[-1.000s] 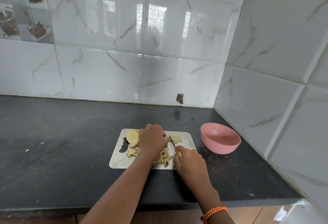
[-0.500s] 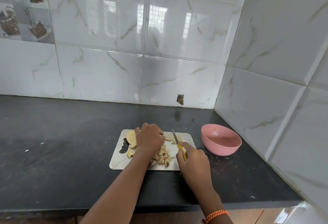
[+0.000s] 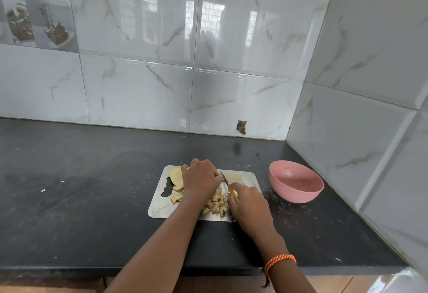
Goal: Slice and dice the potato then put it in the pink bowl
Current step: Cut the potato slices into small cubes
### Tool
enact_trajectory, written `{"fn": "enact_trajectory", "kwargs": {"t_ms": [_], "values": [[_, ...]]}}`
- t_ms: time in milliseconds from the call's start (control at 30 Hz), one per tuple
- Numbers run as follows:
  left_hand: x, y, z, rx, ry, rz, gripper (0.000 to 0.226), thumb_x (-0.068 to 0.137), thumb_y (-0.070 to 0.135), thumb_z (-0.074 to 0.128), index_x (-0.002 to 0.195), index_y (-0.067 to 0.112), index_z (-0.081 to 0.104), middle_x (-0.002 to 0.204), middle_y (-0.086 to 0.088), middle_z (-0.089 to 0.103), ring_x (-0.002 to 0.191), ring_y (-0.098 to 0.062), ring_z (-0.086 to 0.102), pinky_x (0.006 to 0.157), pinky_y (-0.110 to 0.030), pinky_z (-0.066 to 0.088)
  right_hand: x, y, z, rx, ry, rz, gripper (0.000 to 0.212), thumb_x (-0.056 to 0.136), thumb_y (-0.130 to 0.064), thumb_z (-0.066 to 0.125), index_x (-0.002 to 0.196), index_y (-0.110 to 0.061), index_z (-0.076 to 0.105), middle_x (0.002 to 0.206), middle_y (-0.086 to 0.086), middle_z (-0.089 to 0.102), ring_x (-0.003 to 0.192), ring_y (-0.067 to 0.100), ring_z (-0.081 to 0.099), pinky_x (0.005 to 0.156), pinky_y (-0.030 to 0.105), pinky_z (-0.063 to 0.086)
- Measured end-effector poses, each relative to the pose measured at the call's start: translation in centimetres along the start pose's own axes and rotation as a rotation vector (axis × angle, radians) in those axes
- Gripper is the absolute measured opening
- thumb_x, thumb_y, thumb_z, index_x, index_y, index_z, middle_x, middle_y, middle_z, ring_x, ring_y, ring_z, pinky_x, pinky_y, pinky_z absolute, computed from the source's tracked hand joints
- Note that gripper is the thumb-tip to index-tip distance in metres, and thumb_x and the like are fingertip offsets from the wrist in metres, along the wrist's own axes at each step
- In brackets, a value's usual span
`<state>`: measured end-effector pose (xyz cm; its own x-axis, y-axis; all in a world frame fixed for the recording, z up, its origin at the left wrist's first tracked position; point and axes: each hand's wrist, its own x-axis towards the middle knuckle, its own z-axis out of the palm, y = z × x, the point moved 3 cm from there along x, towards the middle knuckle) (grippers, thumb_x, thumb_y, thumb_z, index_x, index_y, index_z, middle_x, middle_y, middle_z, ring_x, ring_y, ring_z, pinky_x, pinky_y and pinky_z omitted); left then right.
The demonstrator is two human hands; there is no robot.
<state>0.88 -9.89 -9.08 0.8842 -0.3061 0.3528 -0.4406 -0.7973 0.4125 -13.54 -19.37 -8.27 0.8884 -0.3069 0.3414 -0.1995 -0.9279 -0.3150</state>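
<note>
A steel cutting board [image 3: 159, 209] lies on the dark counter. Pale potato slices [image 3: 176, 175] sit at its far left, and a pile of diced potato pieces [image 3: 216, 203] lies near its front. My left hand [image 3: 200, 178] is curled over potato on the board; what it holds is hidden under the fingers. My right hand [image 3: 249, 204] grips a yellow-handled knife [image 3: 224, 178], whose blade points away from me beside the left hand's fingers. More cut potato [image 3: 235, 178] lies beyond the blade. The pink bowl [image 3: 296, 182] stands to the right of the board.
The black counter [image 3: 81, 188] runs left and ends at its front edge near me. Tiled walls close the back and the right side, meeting in a corner behind the bowl. Small crumbs are scattered on the counter between board and bowl.
The knife rose with its blade clear of the potato half a second ago and has come down again beside my left hand's fingers. My left hand stayed on the potato.
</note>
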Motion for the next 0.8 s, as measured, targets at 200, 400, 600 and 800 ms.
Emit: {"fn": "enact_trajectory", "kwargs": {"t_ms": [200, 400, 600, 800], "values": [[-0.4, 0.5, -0.2, 0.052, 0.016, -0.015, 0.024, 0.083, 0.030, 0.064, 0.060, 0.026, 0.068, 0.064, 0.011, 0.061, 0.093, -0.015, 0.055, 0.099, -0.045, 0.042, -1.4, 0.1, -0.2, 0.012, 0.014, 0.020, 0.033, 0.102, -0.038, 0.043, 0.128, -0.032, 0.062, 0.100, 0.001, 0.069, 0.089, 0.021, 0.062, 0.078, 0.039, 0.053], [0.1, 0.1, 0.0, -0.002, -0.002, 0.016, 0.022, 0.084, 0.027, 0.066, 0.064, 0.027, 0.073, 0.072, 0.014, 0.068, 0.095, -0.013, 0.051, 0.105, -0.049, 0.036, -4.3, 0.9, -1.5, 0.013, 0.021, 0.002, 0.031, 0.103, -0.039, 0.044, 0.128, -0.034, 0.061, 0.099, -0.001, 0.070, 0.086, 0.017, 0.059, 0.073, 0.036, 0.047], [0.3, -0.5, -0.4, -0.104, -0.058, 0.154, 0.022, 0.091, 0.026, 0.061, 0.083, 0.033, 0.081, 0.098, 0.019, 0.075, 0.106, -0.012, 0.053, 0.101, -0.046, 0.038, -3.2, 2.5, -2.8, -0.004, 0.154, 0.076, 0.036, 0.105, -0.038, 0.045, 0.139, -0.039, 0.056, 0.086, -0.002, 0.067, 0.078, 0.016, 0.058, 0.069, 0.037, 0.051], [0.4, -0.1, 0.0, -0.060, -0.212, 0.256, 0.045, 0.105, 0.018, 0.046, 0.142, 0.034, 0.065, 0.141, 0.008, 0.064, 0.132, -0.019, 0.051, 0.109, -0.047, 0.041, -0.6, 4.3, -2.0, -0.134, 0.134, 0.141, 0.032, 0.101, -0.037, 0.044, 0.128, -0.035, 0.061, 0.089, -0.001, 0.069, 0.081, 0.021, 0.062, 0.065, 0.036, 0.051]]}}
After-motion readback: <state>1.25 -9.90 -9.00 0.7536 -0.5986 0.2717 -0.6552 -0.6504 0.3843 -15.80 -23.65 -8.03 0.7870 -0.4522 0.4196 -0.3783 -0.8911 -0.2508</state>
